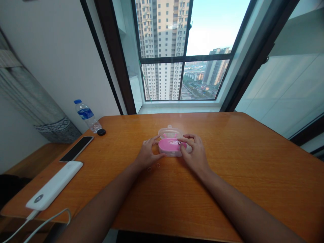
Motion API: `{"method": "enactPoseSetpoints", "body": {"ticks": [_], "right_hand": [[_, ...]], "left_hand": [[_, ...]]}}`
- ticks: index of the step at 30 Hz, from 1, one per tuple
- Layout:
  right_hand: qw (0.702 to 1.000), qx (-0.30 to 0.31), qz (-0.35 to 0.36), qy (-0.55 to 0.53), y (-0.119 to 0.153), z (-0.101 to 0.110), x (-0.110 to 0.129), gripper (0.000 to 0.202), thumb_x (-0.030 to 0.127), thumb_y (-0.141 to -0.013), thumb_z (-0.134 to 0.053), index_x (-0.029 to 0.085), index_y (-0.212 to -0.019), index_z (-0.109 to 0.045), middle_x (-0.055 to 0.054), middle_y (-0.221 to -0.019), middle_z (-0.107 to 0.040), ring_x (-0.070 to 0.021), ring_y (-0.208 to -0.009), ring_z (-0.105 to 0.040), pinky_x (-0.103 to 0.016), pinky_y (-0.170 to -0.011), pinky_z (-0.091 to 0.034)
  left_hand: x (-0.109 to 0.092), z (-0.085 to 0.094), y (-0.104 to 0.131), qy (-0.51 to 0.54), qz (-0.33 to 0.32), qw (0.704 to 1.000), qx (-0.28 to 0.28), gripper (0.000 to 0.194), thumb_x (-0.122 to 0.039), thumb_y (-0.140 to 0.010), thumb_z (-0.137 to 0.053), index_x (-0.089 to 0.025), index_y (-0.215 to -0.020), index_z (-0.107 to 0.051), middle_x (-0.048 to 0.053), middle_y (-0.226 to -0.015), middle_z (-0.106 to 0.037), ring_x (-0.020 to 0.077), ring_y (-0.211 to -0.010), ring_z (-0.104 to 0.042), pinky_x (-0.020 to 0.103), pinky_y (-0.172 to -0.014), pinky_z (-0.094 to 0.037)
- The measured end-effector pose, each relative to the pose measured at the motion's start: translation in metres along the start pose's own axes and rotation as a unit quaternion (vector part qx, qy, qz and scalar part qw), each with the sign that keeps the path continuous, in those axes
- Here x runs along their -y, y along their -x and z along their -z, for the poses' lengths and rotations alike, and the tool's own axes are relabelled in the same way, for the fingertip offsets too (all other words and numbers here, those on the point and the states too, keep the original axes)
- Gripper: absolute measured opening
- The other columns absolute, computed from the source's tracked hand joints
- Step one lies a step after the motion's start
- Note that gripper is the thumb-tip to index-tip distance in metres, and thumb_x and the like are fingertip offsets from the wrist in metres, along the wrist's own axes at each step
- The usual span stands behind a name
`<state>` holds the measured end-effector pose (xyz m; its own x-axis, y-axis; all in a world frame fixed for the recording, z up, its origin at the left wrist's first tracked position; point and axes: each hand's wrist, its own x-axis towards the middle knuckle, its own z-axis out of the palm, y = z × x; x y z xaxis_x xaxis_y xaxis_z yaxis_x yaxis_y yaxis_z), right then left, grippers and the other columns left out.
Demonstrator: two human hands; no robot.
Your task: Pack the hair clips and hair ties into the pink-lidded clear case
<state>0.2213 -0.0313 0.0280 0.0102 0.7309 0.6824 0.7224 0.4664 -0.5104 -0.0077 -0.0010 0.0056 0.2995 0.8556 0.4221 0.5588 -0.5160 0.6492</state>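
Observation:
A small oval pink case (168,144) with clear plastic sides sits on the table, its clear lid (170,132) tipped open at the back. My left hand (147,151) holds the case by its left end, thumb at the front and fingers behind. Over the right part of the case, my right hand (195,152) pinches a small dark ring (179,142) between thumb and index finger. Two tiny clear rings, one nearer (149,169) and one farther (158,165), lie on the wood just in front of my left hand. Whatever is inside the case is too small to make out.
On the left of the wooden table (253,162) lie a white power bank (54,185) with a cable, a phone (76,149) and a black round object (101,132). A water bottle (87,114) stands near the far left edge. A window (183,59) is behind.

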Motion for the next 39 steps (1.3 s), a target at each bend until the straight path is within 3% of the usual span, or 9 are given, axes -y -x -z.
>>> {"method": "enactPoseSetpoints", "body": {"ticks": [5,10,12,15,18,21,24,27,39], "right_hand": [[0.995,0.025,0.099,0.001,0.003,0.007,0.012,0.025,0.015,-0.084,-0.059,0.024,-0.103,-0.073,-0.009,-0.114,-0.061,-0.0269,-0.107,-0.055,-0.046,-0.095,-0.043],[0.942,0.225,0.236,-0.075,0.012,0.007,0.025,0.031,0.012,-0.085,-0.055,0.024,-0.110,-0.070,-0.006,-0.098,-0.069,-0.0213,-0.093,-0.060,-0.038,-0.086,-0.048],[0.916,0.304,0.247,-0.084,0.016,0.004,0.029,0.032,0.012,-0.086,-0.053,0.024,-0.110,-0.070,-0.005,-0.098,-0.071,-0.0201,-0.094,-0.063,-0.036,-0.088,-0.049],[0.899,0.357,0.240,-0.079,0.019,0.000,0.030,0.032,0.013,-0.089,-0.050,0.022,-0.112,-0.070,-0.005,-0.113,-0.071,-0.0206,-0.108,-0.061,-0.037,-0.099,-0.045],[0.889,0.379,0.248,-0.070,0.020,0.000,0.031,0.038,0.010,-0.089,-0.047,0.020,-0.119,-0.067,-0.005,-0.125,-0.067,-0.0217,-0.117,-0.056,-0.039,-0.106,-0.040],[0.885,0.393,0.245,-0.054,0.019,0.001,0.031,0.044,0.008,-0.087,-0.047,0.020,-0.125,-0.065,-0.006,-0.131,-0.064,-0.0235,-0.121,-0.053,-0.043,-0.108,-0.037],[0.881,0.404,0.240,-0.050,0.019,0.001,0.031,0.045,0.008,-0.086,-0.048,0.021,-0.125,-0.065,-0.005,-0.132,-0.064,-0.0242,-0.122,-0.052,-0.045,-0.107,-0.037],[0.881,0.406,0.237,-0.063,0.018,0.002,0.032,0.042,0.007,-0.085,-0.048,0.020,-0.120,-0.068,-0.003,-0.126,-0.068,-0.0223,-0.117,-0.054,-0.042,-0.105,-0.038],[0.902,0.365,0.223,-0.055,0.018,0.001,0.029,0.032,0.009,-0.083,-0.055,0.021,-0.107,-0.073,-0.004,-0.102,-0.074,-0.0216,-0.102,-0.061,-0.039,-0.094,-0.044]], "left_hand": [[0.008,0.000,-0.002,0.048,0.015,0.999,0.010,0.086,-0.039,-0.069,-0.082,-0.020,-0.142,-0.041,0.011,-0.120,-0.068,0.0286,-0.114,-0.062,0.045,-0.103,-0.042],[0.010,-0.002,-0.002,0.105,0.018,0.994,0.033,0.083,-0.041,-0.071,-0.080,-0.017,-0.140,-0.042,0.013,-0.127,-0.064,0.0250,-0.113,-0.062,0.040,-0.101,-0.046],[0.010,0.002,-0.003,0.104,0.022,0.993,0.049,0.088,-0.042,-0.067,-0.082,-0.017,-0.141,-0.041,0.014,-0.129,-0.062,0.0248,-0.112,-0.061,0.039,-0.100,-0.047],[0.011,0.017,-0.003,0.071,0.023,0.995,0.067,0.091,-0.043,-0.063,-0.085,-0.018,-0.139,-0.042,0.012,-0.123,-0.062,0.0231,-0.103,-0.061,0.037,-0.093,-0.049],[0.012,0.038,-0.002,0.007,0.015,0.996,0.090,0.046,-0.041,-0.076,-0.072,-0.016,-0.112,-0.060,0.007,-0.099,-0.064,0.0180,-0.085,-0.059,0.031,-0.078,-0.049],[0.012,0.056,-0.001,0.000,0.010,0.976,0.216,0.023,-0.032,-0.076,-0.069,-0.015,-0.090,-0.064,0.002,-0.083,-0.060,0.0137,-0.073,-0.053,0.025,-0.067,-0.044],[0.012,0.064,0.000,-0.017,0.027,0.950,0.310,0.024,-0.035,-0.071,-0.073,-0.016,-0.084,-0.070,-0.001,-0.073,-0.056,0.0114,-0.067,-0.048,0.022,-0.058,-0.038],[0.012,0.064,0.000,-0.024,0.040,0.936,0.350,0.029,-0.041,-0.066,-0.078,-0.017,-0.083,-0.074,-0.003,-0.071,-0.053,0.0102,-0.064,-0.045,0.021,-0.054,-0.034],[0.009,0.060,0.003,-0.026,0.011,0.929,0.370,0.013,-0.027,-0.068,-0.073,-0.017,-0.075,-0.077,0.000,-0.070,-0.064,0.0111,-0.064,-0.053,0.020,-0.055,-0.037]]}}
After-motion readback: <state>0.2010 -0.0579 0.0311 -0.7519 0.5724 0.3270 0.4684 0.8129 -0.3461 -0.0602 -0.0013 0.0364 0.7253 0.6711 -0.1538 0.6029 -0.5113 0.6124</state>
